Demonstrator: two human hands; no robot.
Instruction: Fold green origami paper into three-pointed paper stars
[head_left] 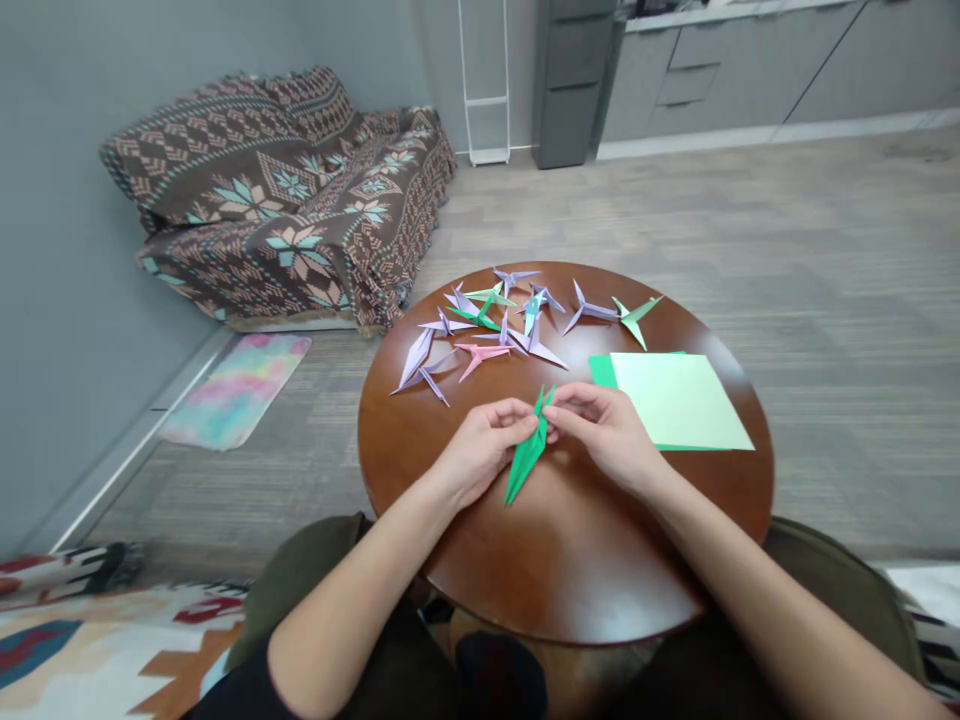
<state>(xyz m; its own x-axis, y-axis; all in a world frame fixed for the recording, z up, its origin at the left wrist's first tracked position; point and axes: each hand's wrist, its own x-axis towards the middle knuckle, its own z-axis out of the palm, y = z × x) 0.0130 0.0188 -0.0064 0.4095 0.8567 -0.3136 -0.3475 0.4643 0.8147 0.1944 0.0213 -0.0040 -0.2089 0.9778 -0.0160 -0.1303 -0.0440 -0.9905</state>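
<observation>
Between my two hands is a green folded paper, a long narrow origami shape with two thin points at its far end and a wider tip toward me. My left hand pinches it from the left, thumb on top. From the right, my right hand pinches it near the two thin points with thumb and fingertips. Beyond the hands lie several folded paper cranes in purple, green, blue and pink, among them a pink crane. Beside my right hand is a stack of square paper, pale green over darker green.
A round brown wooden table stands before my knees, its rim curving around the papers. Past it are a sofa under a patterned cover, a pastel mat on the floor, and grey cabinets at the back.
</observation>
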